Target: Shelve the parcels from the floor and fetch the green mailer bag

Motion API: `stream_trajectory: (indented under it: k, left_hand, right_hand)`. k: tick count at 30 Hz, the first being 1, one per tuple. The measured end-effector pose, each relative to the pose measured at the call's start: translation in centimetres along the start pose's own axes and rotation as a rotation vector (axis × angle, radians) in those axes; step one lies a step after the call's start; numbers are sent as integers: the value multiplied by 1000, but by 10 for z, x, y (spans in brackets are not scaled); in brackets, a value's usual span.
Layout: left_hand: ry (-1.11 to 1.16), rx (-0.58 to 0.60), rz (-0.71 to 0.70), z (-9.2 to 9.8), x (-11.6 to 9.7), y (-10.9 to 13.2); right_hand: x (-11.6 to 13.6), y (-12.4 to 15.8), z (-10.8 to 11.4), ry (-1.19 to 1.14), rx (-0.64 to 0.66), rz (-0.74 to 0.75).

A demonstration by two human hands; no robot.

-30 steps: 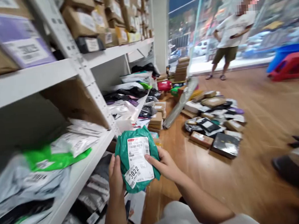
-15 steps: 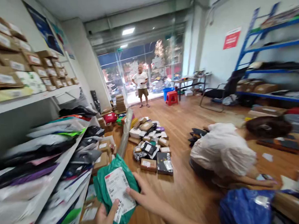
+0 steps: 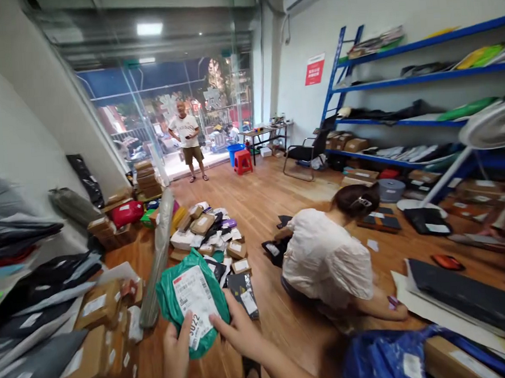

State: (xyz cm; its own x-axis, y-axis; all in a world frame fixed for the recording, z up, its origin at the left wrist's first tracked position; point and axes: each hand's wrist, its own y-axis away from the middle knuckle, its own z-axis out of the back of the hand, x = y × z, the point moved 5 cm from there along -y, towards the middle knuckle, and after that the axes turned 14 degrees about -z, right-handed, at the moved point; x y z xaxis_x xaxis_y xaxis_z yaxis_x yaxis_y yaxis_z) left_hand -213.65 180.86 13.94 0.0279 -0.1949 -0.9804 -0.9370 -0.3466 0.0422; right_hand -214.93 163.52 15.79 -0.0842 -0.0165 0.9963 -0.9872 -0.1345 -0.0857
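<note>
A green plastic mailer parcel (image 3: 167,291) with a white shipping label (image 3: 190,292) is held up in front of me, the label facing me. My left hand (image 3: 179,344) grips its lower left edge, thumb lying on the label. On its right edge my right hand (image 3: 235,324) is closed, with the thumb also pressed on the label. The fingers behind the parcel are hidden. Just beyond it, a pile of parcels (image 3: 203,223) lies on the wooden floor, with a dark flat box (image 3: 243,292) at its near end.
A co-worker in a white top (image 3: 325,253) crouches on the right, near a blue plastic bag (image 3: 382,355). A long wrapped roll (image 3: 158,263) and cardboard boxes (image 3: 95,304) lie left. Another person (image 3: 187,133) stands by the glass front. Blue shelves (image 3: 408,79) and a fan (image 3: 496,123) stand right.
My view has swung to the right, bringing the fan and more of the blue shelves into sight. Both hands still hold the green parcel, now a little higher in view.
</note>
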Motion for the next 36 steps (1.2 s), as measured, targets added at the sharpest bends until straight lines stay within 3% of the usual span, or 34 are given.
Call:
stream_trajectory:
  k: [4,7,10,13,17,22,29,33,36]
  left_hand:
    - [-13,108,25,-114,7,-103]
    - [9,178,43,-207,7,-160]
    - [76,259,55,-302,10,-202]
    - [127,331,46,-390,18,-237]
    - [131,321,27,-492,25,-276]
    - [194,303,16,-595,19,-318]
    - [213,305,-25,-697,13,-393]
    - [248,316,-22,-763,29,-449]
    - [286,316,-14,-822,49,-510]
  right_hand:
    - [-8,-110,78,-109,-138,-85]
    - [-8,-177,147,-235,-201,-180]
    - [-6,-233,224,-317,-239,-215]
    - [-9,-284,302,-294,-301,-159]
    - [-11,-348,393,-249,-337,-108]
    - [12,-424,481,-191,-283,-67]
    - [25,-525,560,-212,-294,-61]
    - [17,-591,614,-149,-311,-44]
    - [11,-661,664,-43,-257,-7]
